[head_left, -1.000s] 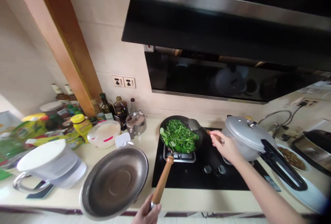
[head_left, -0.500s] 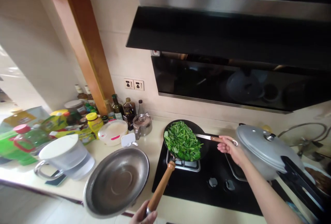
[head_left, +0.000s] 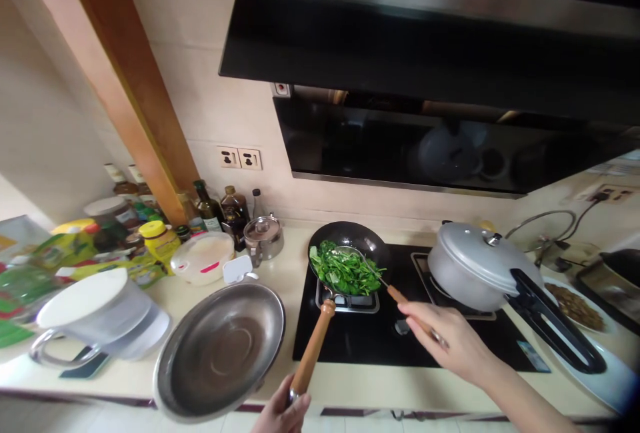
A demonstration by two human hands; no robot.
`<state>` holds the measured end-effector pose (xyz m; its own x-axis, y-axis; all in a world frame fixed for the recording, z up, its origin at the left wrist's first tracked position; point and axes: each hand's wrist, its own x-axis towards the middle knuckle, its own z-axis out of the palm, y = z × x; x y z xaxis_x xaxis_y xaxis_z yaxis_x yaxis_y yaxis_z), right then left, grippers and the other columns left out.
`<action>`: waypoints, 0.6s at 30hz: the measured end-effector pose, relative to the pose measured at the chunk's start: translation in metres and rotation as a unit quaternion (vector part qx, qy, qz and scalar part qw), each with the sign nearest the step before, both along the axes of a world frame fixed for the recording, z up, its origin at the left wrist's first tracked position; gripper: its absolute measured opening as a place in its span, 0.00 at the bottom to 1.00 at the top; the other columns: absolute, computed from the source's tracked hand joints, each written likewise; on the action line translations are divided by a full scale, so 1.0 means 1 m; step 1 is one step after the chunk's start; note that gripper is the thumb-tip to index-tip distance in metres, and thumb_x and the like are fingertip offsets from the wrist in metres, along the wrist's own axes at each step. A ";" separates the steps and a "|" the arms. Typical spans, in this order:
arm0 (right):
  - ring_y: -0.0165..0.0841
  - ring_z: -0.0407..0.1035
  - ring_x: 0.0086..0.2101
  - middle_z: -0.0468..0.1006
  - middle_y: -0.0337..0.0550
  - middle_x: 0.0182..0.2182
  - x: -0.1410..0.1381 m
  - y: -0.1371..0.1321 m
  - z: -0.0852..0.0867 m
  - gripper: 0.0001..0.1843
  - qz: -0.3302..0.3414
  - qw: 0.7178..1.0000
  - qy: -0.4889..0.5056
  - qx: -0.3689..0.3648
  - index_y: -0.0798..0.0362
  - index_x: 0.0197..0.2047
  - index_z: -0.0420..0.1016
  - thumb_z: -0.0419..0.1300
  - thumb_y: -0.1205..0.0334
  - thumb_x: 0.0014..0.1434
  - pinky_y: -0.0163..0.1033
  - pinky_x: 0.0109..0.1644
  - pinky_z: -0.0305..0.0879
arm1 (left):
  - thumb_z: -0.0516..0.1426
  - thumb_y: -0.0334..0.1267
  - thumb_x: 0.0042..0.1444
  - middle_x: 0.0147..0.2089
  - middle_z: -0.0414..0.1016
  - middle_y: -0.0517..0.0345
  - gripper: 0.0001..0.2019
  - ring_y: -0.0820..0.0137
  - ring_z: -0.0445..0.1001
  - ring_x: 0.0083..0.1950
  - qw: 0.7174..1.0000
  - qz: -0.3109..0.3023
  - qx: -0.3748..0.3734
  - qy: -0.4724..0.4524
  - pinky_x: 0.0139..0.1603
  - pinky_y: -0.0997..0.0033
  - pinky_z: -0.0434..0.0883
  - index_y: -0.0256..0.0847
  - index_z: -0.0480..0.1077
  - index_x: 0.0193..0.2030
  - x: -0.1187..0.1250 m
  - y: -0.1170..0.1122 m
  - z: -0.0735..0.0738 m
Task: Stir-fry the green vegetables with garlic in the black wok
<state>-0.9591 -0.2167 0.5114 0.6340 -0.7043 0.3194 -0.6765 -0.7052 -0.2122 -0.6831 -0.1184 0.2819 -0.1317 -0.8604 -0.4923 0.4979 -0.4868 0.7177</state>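
Observation:
A black wok [head_left: 350, 236] full of green leaves [head_left: 345, 270] sits on the left burner of a black gas hob [head_left: 410, 340]. My left hand [head_left: 285, 413], at the bottom edge, is closed round the end of the wok's long wooden handle [head_left: 313, 350]. My right hand [head_left: 450, 340] grips the wooden handle of a metal spatula [head_left: 373, 270], whose blade lies in the greens at the wok's near right side.
A grey pressure cooker [head_left: 475, 266] with a long black handle stands on the right burner. A large steel bowl [head_left: 220, 350] overhangs the counter's front edge. A white lidded jug [head_left: 95, 316], a white tub [head_left: 203, 256], a small steel pot [head_left: 264, 236] and several bottles crowd the left.
My right hand has drawn back toward me, swinging the spatula from the wok's far right rim to its near right side. The greens have shifted. My left hand stays on the handle.

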 end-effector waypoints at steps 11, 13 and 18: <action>0.32 0.68 0.24 0.75 0.42 0.26 0.039 0.027 -0.051 0.17 0.049 0.955 0.259 -0.138 0.55 0.48 0.72 0.54 0.70 0.55 0.38 0.27 0.57 | 0.64 0.67 0.33 0.15 0.54 0.76 0.39 0.81 0.48 0.13 0.997 -0.045 -0.052 -0.018 0.18 0.75 0.42 0.42 0.60 0.45 -0.004 -0.001 0.011; 0.30 0.68 0.25 0.76 0.41 0.27 0.033 0.026 -0.037 0.15 0.033 0.969 0.205 -0.135 0.53 0.48 0.72 0.50 0.70 0.60 0.37 0.30 0.58 | 0.63 0.68 0.32 0.15 0.55 0.76 0.39 0.81 0.49 0.13 0.997 -0.057 -0.053 -0.027 0.18 0.74 0.42 0.42 0.59 0.44 -0.005 -0.001 0.016; 0.31 0.66 0.23 0.74 0.40 0.26 0.029 0.038 -0.025 0.18 0.069 0.965 0.227 -0.111 0.52 0.47 0.71 0.53 0.72 0.53 0.39 0.28 0.57 | 0.62 0.70 0.32 0.15 0.55 0.76 0.40 0.81 0.50 0.13 0.995 -0.070 -0.053 -0.036 0.18 0.74 0.44 0.42 0.56 0.42 -0.006 0.000 0.021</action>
